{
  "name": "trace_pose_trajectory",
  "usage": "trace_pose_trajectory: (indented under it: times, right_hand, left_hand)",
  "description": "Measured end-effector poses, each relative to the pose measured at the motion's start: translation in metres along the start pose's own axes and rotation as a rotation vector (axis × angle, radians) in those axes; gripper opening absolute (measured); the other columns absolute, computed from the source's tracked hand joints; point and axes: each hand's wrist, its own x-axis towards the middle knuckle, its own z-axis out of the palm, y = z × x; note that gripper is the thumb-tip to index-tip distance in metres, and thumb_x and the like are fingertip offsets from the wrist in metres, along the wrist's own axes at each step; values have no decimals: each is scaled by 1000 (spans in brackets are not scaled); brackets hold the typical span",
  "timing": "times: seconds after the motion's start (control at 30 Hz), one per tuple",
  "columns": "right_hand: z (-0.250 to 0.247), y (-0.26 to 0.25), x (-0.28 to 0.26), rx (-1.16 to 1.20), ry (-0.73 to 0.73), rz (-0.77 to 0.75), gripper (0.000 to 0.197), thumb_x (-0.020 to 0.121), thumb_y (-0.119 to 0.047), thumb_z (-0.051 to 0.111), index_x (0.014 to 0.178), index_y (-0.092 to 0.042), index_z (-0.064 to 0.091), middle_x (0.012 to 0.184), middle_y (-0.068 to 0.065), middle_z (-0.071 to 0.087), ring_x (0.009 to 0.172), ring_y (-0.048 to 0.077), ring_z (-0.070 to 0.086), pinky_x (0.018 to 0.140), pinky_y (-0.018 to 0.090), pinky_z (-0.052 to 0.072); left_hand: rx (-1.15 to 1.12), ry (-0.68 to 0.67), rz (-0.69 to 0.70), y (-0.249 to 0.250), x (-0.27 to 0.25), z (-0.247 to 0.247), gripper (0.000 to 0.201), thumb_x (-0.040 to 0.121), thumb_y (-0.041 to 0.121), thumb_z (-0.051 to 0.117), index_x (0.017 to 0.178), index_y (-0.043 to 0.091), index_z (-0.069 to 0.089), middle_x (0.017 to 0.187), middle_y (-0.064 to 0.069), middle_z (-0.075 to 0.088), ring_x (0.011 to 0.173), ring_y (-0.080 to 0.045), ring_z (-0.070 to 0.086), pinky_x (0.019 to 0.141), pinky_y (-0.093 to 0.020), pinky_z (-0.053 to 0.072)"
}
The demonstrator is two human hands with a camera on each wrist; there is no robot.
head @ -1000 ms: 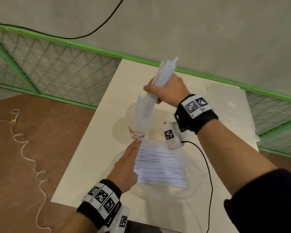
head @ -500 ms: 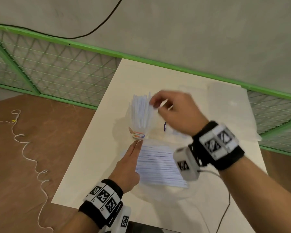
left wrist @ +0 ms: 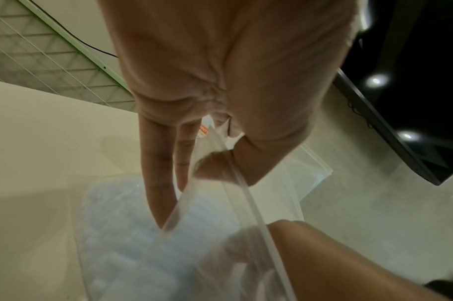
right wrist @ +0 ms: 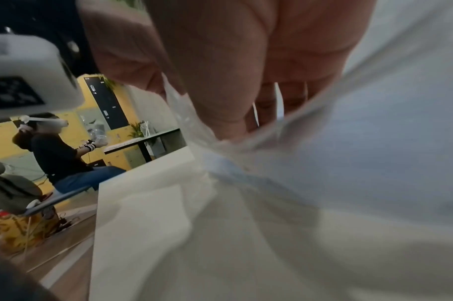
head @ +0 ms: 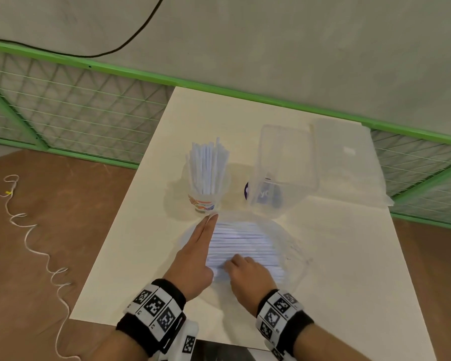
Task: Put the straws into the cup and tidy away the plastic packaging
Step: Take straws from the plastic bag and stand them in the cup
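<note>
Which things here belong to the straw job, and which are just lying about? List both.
Job:
- clear cup with striped base, holding white straws
- flat pile of white paper-wrapped straws
- clear plastic bag round the pile

Lying about:
- clear plastic storage box
- black cable
- white cord

cup (head: 206,196) with straws (head: 208,165) left of container (head: 284,173) | bagged straws (head: 242,246) in front | all on table (head: 349,256)

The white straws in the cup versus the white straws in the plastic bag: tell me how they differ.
The straws in the printed paper cup stand upright, fanned out and uncovered. The straws in the clear plastic bag lie flat on the table in neat parallel rows, with both hands on the bag. Both sets are white and look alike.
</note>
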Motion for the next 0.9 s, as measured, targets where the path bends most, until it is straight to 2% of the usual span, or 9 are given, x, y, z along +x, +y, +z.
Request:
trace_pose_trajectory:
  times: [0.07,0.1,0.17,0.37,0.53,0.77,0.9]
  right_hand:
    - [3,-1,0,-75,25,2,36,54,-8,84,85,-15,69,80,3,63,67,24,63,55,34,51]
    - [6,-1,0,-99,43,14,39,42,-11,88,75,-17,68,71,0,61,59,22,61,50,32,50]
    - [11,0,2,-121,55,31,40,34,-14,90,66,-19,66,64,-2,60,56,21,59,49,31,49]
    - [15,0,5,-121,37,48,40,29,-16,90,59,-21,65,58,-3,59,54,21,58,49,31,47]
    - [15,0,8,-136,46,39,38,28,-16,90,54,-21,63,54,-3,59,52,20,59,49,32,48]
    - [22,-2,5,-156,120,24,36,40,-18,90,69,-23,70,66,-3,64,60,21,61,56,33,50]
    - [22,-2,7,-189,147,44,30,44,-17,88,66,-23,69,66,-4,64,61,21,61,55,34,50]
  left_hand:
    - [5,3,-3,0,-2,0,108,74,-10,51,155,39,-1,159,27,-1,138,-15,37,106,-26,42]
    - [12,5,-5,1,-2,-1,107,75,-10,51,155,39,-1,159,28,-1,137,-15,38,105,-25,42]
    - [19,10,-9,0,-3,-1,106,75,-10,51,155,39,-1,159,28,-1,137,-15,38,105,-24,42]
    - [44,9,-20,-2,-5,-1,105,76,-10,49,155,38,-2,158,28,-3,134,-14,40,100,-20,41]
    - [47,10,-29,-2,-5,-3,105,77,-9,50,155,38,-2,159,27,-2,133,-15,42,100,-22,42]
    - [55,15,-30,1,-5,-5,104,77,-11,49,155,34,-1,160,24,-2,135,-15,40,103,-22,41]
    - [53,13,-22,1,-4,-5,104,76,-11,49,155,34,-1,159,24,-2,135,-16,39,106,-25,42]
